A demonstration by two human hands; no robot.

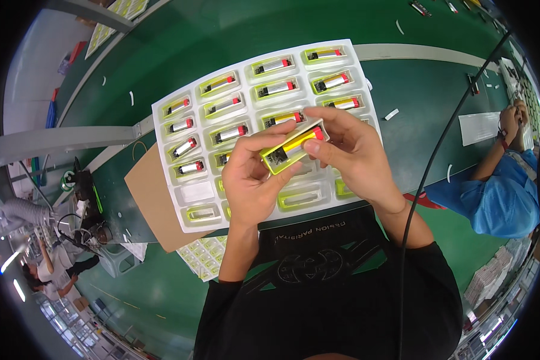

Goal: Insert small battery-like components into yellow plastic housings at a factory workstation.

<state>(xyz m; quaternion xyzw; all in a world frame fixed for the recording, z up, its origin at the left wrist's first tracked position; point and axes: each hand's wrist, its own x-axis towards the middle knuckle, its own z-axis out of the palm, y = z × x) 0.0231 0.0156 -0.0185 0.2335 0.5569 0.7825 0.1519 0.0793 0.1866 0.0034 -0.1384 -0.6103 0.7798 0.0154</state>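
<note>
Above the white compartment tray [192,193], a yellow-green open case [276,170] is held tilted between my hands. Inside it lies a yellow cylindrical cell [295,144] with a red end and black parts at the other end. My left hand [250,174] is closed around the case's lower left end. My right hand [357,155] grips the upper right end, its thumb on the red end of the cell. Many tray compartments hold similar cases with silver, red-ended cells. Nearest me, some compartments hold cases with no cell, and my hands hide others.
The tray lies on a green table, partly over a brown cardboard sheet [145,198]. A black cable [441,138] hangs across the right side. At right sits a co-worker in blue [492,198], near a white sheet [479,128]. A grey metal bar [72,139] crosses at left.
</note>
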